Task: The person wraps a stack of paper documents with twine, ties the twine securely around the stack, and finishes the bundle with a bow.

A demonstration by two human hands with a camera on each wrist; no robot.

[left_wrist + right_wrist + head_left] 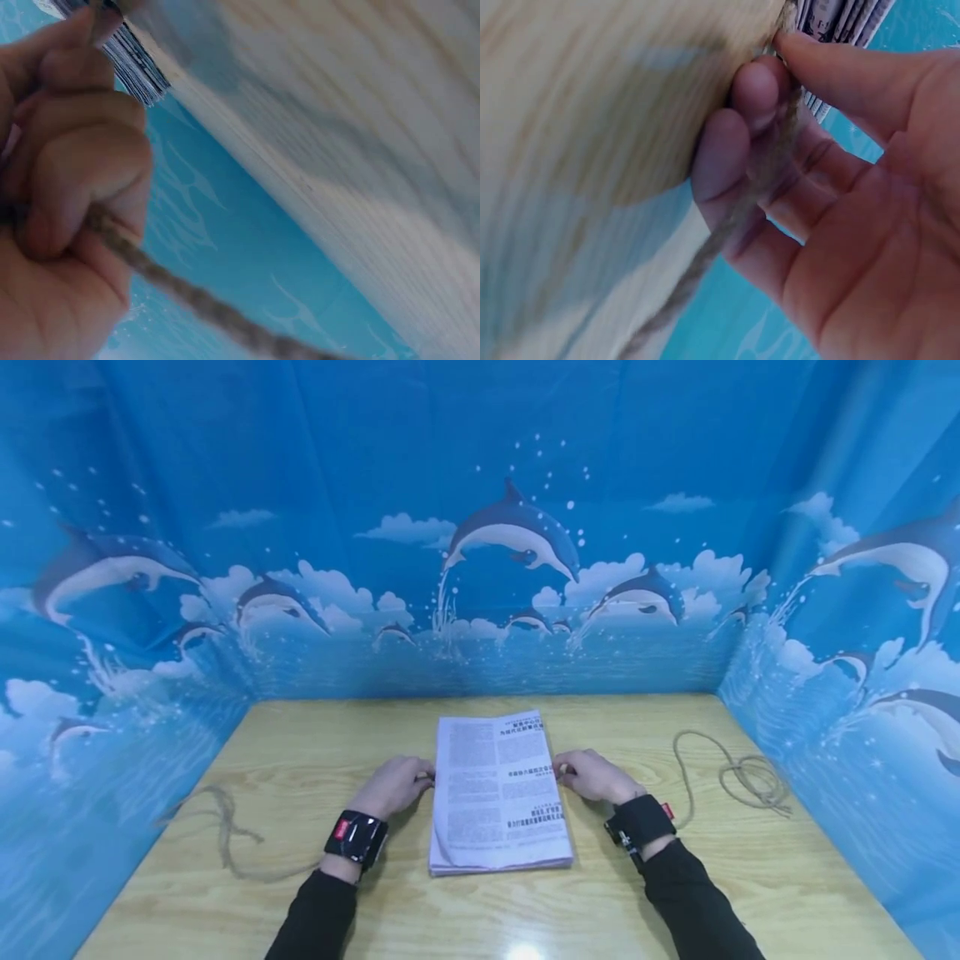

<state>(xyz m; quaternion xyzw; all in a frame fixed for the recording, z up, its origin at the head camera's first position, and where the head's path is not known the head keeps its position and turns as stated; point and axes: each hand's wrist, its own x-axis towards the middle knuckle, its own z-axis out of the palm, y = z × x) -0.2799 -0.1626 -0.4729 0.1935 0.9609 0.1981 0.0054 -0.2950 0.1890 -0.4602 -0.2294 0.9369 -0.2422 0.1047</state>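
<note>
Head view shows a stack of newspapers [498,793] lying in the lower middle of the frame on a wooden table [337,735]. The left hand [393,785] is at the left edge of the stack and the right hand [595,775] is at its right edge; both touch the paper. A rope [738,772] runs from the right hand toward the right side of the frame and lies there in loose loops. Its other part lies at the lower left of the frame on the table.

In the left wrist view the left grip is clenched around the rope [187,296], beside the paper edges [135,67]. In the right wrist view the fingers [754,94] are curled around the rope [727,225], so the right grip is grasping it too.

Behind the table hangs a blue dolphin backdrop [517,531].
</note>
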